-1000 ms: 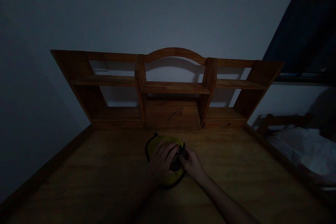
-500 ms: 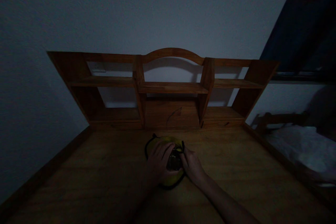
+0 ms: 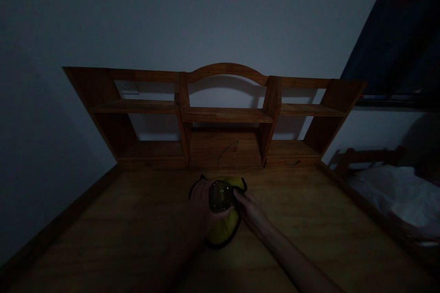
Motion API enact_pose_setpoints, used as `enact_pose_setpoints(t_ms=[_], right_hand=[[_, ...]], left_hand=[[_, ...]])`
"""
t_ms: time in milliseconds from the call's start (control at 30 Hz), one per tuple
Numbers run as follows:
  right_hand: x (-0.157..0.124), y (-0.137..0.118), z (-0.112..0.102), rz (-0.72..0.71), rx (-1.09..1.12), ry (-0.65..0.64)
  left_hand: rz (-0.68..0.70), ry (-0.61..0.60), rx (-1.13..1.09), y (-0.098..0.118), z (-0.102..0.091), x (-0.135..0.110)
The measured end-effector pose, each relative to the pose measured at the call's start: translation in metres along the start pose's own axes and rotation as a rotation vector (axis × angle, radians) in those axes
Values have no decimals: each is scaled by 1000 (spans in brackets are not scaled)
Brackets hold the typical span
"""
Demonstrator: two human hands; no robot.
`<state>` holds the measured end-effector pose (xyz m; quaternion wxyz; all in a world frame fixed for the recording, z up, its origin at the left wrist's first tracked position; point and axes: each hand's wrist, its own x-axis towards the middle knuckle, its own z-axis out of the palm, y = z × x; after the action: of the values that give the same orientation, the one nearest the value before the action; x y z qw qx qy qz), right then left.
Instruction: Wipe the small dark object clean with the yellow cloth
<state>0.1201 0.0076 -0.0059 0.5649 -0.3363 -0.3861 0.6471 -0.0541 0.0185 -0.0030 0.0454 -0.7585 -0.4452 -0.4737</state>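
Observation:
The room is dim. A yellow cloth with a black edge (image 3: 223, 232) lies in the middle of the wooden desk (image 3: 309, 229). My left hand (image 3: 201, 206) is curled round a small rounded glass object (image 3: 220, 196), holding it just above the cloth. My right hand (image 3: 252, 213) pinches the cloth's upper right corner beside the glass, its fingers closed on the fabric. What the glass object is I cannot make out.
A wooden shelf unit (image 3: 223, 114) with several bare compartments stands along the desk's back edge against the wall. To the right, past the desk's edge, lies a bed with white bedding (image 3: 395, 192) and a wooden headboard. A dark curtain or window fills the upper right.
My left hand has turned and lifted the glass object, which now shows above the cloth. The right hand has pulled the cloth's corner up beside it.

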Motion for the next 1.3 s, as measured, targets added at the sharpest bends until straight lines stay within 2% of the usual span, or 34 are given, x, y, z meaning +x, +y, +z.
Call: enact_pose_setpoints(t_ms=[67, 167, 367, 500, 633, 800, 1033, 1300], right_hand=[[0, -3, 1, 58, 138, -34], [-4, -7, 4, 109, 168, -99], [-5, -3, 6, 122, 195, -143], [-1, 2, 1, 84, 251, -117], [5, 2, -9, 59, 192, -56], [14, 2, -17, 1, 102, -69], [13, 4, -13, -35, 52, -138], [12, -2, -9, -35, 31, -199]], left_hand=[[-80, 1, -70, -2, 2, -1], [-112, 12, -147, -7, 8, -2], [-51, -33, -175, -14, 13, 2], [16, 2, -142, -12, 15, 1], [40, -71, -202, -12, 20, -6], [-37, -166, -228, -24, 26, -10], [-12, -144, -181, -25, 21, -3], [-19, -160, -236, -27, 18, -3]])
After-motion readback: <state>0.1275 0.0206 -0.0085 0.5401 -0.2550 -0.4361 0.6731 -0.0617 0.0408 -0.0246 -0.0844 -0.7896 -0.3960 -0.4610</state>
